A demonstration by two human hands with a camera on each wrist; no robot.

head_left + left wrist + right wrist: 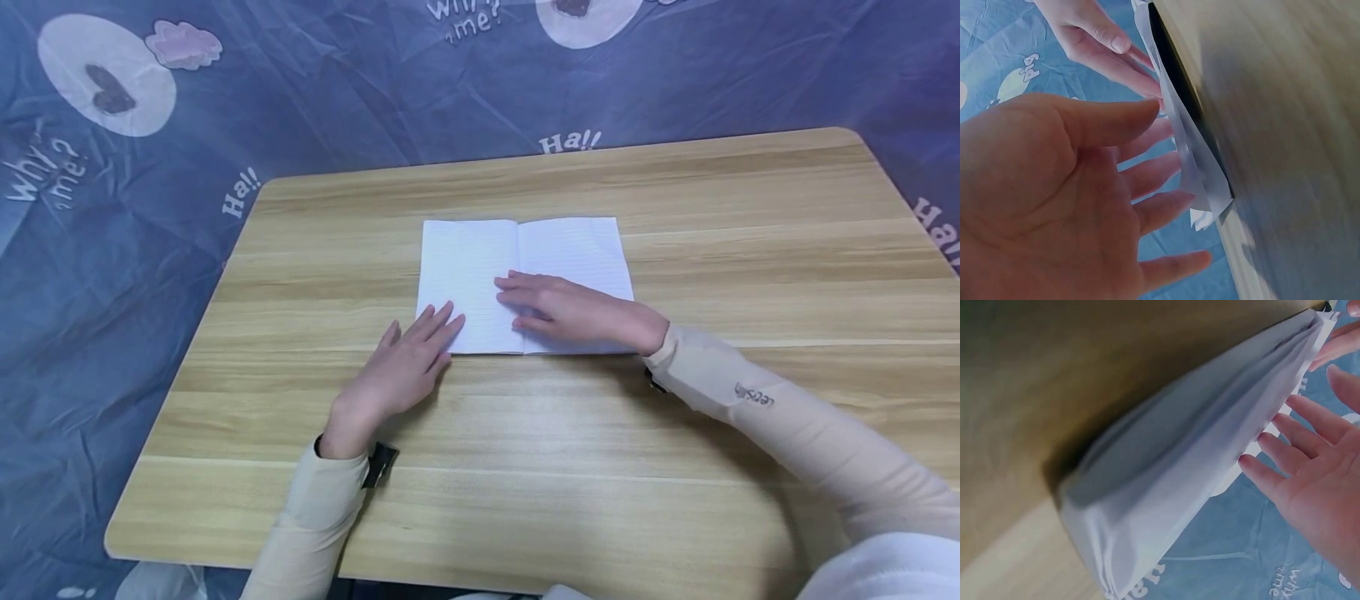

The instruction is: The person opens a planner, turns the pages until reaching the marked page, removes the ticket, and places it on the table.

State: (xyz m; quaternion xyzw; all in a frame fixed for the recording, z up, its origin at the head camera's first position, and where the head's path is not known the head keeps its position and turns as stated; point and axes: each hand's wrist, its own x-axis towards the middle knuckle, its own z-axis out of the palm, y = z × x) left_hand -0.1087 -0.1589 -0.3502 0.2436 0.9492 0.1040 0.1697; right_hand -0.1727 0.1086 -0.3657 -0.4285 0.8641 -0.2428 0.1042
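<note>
An open notebook (468, 258) with white lined pages lies spread on the wooden table. My left hand (397, 371) rests its straight fingertips on the lower left corner of the left page; in the left wrist view the same hand (1085, 200) has its palm and thumb in sight. Across the centre fold reaches my right hand (570, 308), its fingers extended over the pages. From the right wrist view, that hand (1316, 456) touches the page with its fingertips, and the notebook's pages (1197, 444) bulge slightly above the table. Neither hand grips anything.
The wooden table (712, 242) has rounded corners and stretches around the notebook on all sides. Behind and left of it hangs a blue printed cloth (315, 92). Dark straps (380, 465) show at both sleeve cuffs.
</note>
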